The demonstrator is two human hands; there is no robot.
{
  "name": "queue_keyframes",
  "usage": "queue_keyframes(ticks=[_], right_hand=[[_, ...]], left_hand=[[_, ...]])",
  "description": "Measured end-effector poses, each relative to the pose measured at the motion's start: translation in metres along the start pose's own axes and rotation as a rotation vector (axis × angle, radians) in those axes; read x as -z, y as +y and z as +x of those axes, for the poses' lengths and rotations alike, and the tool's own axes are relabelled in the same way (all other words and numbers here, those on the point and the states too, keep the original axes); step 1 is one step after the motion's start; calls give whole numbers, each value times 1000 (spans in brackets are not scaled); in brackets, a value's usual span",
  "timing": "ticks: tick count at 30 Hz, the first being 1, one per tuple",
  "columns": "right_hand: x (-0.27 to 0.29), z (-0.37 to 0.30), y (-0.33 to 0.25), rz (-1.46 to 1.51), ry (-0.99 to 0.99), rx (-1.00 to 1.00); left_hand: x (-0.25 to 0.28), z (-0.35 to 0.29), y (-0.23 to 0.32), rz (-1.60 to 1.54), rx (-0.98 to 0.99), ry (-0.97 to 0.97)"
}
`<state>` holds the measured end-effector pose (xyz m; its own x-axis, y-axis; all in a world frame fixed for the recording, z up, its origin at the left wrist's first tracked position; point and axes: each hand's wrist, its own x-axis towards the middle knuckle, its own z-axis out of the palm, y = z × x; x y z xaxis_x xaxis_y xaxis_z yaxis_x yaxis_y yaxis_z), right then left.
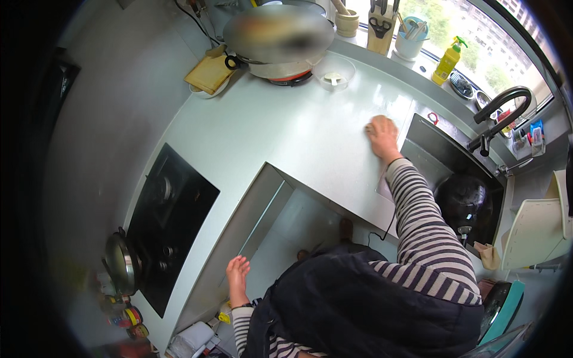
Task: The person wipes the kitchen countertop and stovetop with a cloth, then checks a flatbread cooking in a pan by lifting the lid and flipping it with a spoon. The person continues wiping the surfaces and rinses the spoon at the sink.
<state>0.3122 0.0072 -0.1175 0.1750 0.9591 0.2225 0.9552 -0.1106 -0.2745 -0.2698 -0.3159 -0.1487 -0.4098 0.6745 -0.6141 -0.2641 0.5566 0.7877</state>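
Observation:
My right hand point(383, 136) reaches across the white countertop point(280, 125) and rests on it, just left of the sink point(422, 134). Its fingers curl down around a small brownish thing, mostly hidden beneath them, whose kind I cannot make out. Off the counter's front edge, my left hand point(237, 273) hangs in the air with fingers loosely apart and nothing in them. A dark wok point(459, 197) sits in the sink basin.
A black cooktop point(170, 227) lies at left, with a lidded pan point(121, 262) beyond. At the back stand a wide pot point(271, 70), a clear bowl point(343, 80) and wooden boards point(210, 74). A knife block point(379, 33), yellow bottle point(446, 62) and black faucet point(507, 98) line the window.

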Motion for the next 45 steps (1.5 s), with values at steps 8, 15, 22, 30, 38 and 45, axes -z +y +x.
queue_keyframes(ticks=[8,15,22,30,38,45], right_hand=[[-71,-5,-124,231,362,603],[-28,-120,-132,234,-41,528],[11,-108,17,69,151,-57],[15,-209,-72,178,21,238],[110,-349,66,-22,370,-405],[59,-292,10,62,463,-158]], left_hand=[[17,-19,-8,28,86,72],[-34,30,31,146,55,-139],[-57,49,44,231,56,-275],[-106,70,51,379,72,-471],[-148,80,63,481,32,-633],[-116,75,61,434,114,-536]])
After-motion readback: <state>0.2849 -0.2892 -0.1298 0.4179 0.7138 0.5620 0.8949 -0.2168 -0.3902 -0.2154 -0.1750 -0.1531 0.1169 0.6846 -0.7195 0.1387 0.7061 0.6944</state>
